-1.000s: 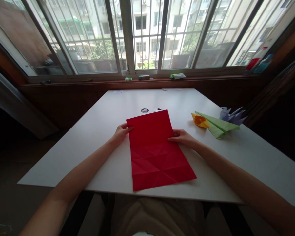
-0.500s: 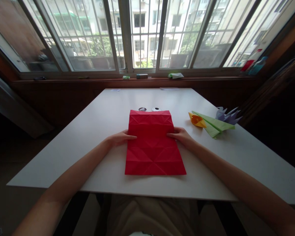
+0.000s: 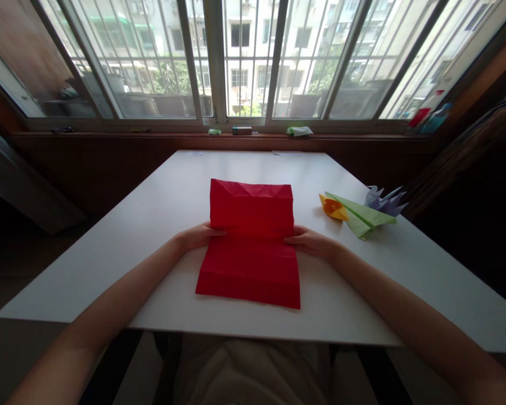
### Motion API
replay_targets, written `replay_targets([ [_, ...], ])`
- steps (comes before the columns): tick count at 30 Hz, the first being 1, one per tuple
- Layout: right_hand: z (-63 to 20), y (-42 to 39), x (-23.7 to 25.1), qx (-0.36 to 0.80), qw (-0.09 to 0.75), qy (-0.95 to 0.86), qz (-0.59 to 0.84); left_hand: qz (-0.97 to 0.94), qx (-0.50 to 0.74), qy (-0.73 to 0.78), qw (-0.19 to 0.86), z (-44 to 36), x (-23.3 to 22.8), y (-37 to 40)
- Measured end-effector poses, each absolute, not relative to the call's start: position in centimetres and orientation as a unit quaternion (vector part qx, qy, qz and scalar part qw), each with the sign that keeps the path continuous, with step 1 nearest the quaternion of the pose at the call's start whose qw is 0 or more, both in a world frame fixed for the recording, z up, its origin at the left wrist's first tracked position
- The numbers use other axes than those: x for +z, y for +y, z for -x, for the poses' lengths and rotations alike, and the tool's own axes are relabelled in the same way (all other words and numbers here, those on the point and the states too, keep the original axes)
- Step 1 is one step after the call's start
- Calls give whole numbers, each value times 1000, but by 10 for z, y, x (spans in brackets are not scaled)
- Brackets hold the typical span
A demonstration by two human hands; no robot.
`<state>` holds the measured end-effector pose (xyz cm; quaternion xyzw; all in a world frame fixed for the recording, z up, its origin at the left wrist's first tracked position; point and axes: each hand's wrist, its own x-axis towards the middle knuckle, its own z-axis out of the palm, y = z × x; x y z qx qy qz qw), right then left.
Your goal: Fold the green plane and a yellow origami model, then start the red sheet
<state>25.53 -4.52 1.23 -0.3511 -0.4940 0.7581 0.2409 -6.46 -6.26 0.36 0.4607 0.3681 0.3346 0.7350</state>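
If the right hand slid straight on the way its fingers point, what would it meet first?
The right hand points left across the red paper, whose edge it already touches. Farther along that line, the left hand at the opposite edge would probably be met next.

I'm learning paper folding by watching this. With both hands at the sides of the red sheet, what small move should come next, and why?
Probably lay the raised far half flat and press the crease. The red paper stands up beyond the line where the left hand and right hand pinch its edges, while the near half lies on the white table.
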Motion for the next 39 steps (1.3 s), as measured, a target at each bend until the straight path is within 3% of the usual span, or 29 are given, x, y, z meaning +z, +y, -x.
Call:
replay_targets([
  [8,-263,-39,6,777,240,-475,336,-490,326,381,713,65,6,-65],
  [20,-263,-37,12,791,196,-481,324,-543,200,388,717,76,14,-63],
  [39,-268,-31,4,805,198,-486,276,-556,200,340,732,79,7,-58],
])
